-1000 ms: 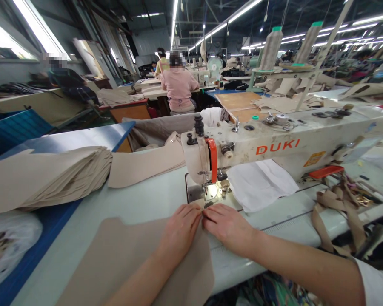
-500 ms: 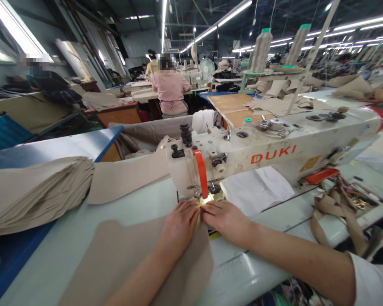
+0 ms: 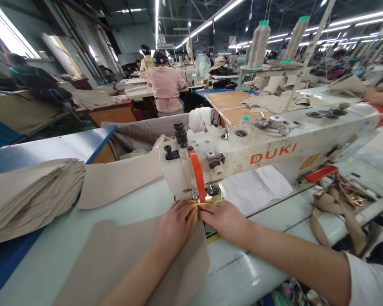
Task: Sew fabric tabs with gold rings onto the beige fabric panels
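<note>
A beige fabric piece (image 3: 127,250) lies on the pale table of a white sewing machine (image 3: 236,157) and reaches up to its needle area. Just below the red finger guard (image 3: 197,176), my left hand (image 3: 177,223) has its fingers pinched on the fabric's edge. My right hand (image 3: 225,221) meets it from the right, fingertips pressed together on the same edge, almost touching the left ones. The fingers and the guard hide the needle and presser foot. A small lamp lights the spot at the fingertips.
At the left is a stack of beige fabric pieces (image 3: 32,195), with another beige piece (image 3: 121,178) behind the machine head. White cloth (image 3: 255,189) lies under the machine arm. Beige straps (image 3: 335,212) hang at the right. A person in pink (image 3: 166,87) sits farther back.
The whole view has shifted slightly, moving the machine and hands a little left in the picture. Both hands keep their pinch on the fabric at the guard.
</note>
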{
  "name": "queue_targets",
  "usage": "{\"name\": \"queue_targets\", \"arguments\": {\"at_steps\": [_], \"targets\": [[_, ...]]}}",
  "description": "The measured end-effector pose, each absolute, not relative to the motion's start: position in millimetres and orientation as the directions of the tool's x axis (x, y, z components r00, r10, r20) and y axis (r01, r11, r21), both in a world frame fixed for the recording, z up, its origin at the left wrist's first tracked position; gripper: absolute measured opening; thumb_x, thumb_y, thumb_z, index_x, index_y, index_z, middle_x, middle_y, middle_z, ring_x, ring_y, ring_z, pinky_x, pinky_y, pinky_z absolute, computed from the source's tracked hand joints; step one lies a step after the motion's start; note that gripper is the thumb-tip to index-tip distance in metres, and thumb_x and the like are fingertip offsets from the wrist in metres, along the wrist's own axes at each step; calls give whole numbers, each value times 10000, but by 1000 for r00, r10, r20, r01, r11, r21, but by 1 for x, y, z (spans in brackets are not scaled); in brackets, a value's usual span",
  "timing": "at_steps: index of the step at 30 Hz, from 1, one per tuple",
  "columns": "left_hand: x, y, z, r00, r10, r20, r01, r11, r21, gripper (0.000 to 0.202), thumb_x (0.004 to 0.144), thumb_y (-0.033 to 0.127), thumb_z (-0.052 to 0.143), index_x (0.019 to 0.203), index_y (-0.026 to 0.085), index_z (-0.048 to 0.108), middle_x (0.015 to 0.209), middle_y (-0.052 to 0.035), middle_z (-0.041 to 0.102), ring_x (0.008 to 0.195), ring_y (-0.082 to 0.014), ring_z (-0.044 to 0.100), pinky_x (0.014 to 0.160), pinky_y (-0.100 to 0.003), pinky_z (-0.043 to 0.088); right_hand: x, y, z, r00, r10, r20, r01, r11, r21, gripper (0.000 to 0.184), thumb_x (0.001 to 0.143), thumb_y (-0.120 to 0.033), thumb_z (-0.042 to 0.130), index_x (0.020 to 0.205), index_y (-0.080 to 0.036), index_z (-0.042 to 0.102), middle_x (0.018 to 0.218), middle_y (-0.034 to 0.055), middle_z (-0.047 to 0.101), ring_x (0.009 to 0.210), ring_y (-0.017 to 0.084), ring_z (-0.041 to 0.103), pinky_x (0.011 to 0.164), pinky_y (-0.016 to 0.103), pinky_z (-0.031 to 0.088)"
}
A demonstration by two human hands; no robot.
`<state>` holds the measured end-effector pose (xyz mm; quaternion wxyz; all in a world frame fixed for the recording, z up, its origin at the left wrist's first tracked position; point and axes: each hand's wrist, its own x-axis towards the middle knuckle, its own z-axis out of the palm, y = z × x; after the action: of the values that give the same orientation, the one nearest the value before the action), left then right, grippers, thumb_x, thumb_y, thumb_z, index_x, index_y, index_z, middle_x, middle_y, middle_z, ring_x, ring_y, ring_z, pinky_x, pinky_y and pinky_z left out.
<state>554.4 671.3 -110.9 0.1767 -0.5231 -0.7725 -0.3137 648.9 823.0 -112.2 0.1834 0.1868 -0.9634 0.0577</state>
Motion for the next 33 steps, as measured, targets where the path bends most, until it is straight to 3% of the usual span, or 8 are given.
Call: {"name": "queue_targets", "arguments": {"at_steps": [20, 26, 33], "targets": [[552, 672, -109, -373, 700, 609, 927, 252, 277, 201, 873, 183, 466, 803, 198, 654, 795, -46, 699, 734, -175, 637, 681, -313, 565, 646, 821, -108, -884, -302, 358, -340, 939, -48, 119, 895, -171, 517, 933, -150, 627, 1019, 69, 667, 888, 198, 597, 776, 310, 469], [552, 672, -111, -380, 718, 584, 924, 259, 283, 175, 880, 193, 486, 824, 182, 651, 810, -55, 691, 769, -177, 628, 723, -326, 559, 650, 822, -112, -862, -298, 411, -345, 938, -45, 108, 886, -163, 538, 952, -142, 621, 1023, 69, 674, 878, 190, 607, 736, 310, 475], [557, 661, -110, -322, 780, 536, 946, 280, 161, 240, 909, 207, 432, 988, 139, 649, 971, -89, 702, 935, -202, 631, 845, -368, 550, 655, 824, -115, -806, -407, 430, -466, 884, -37, 101, 908, -187, 512, 902, -169, 611, 953, 52, 668, 964, 158, 583, 865, 276, 445]]}}
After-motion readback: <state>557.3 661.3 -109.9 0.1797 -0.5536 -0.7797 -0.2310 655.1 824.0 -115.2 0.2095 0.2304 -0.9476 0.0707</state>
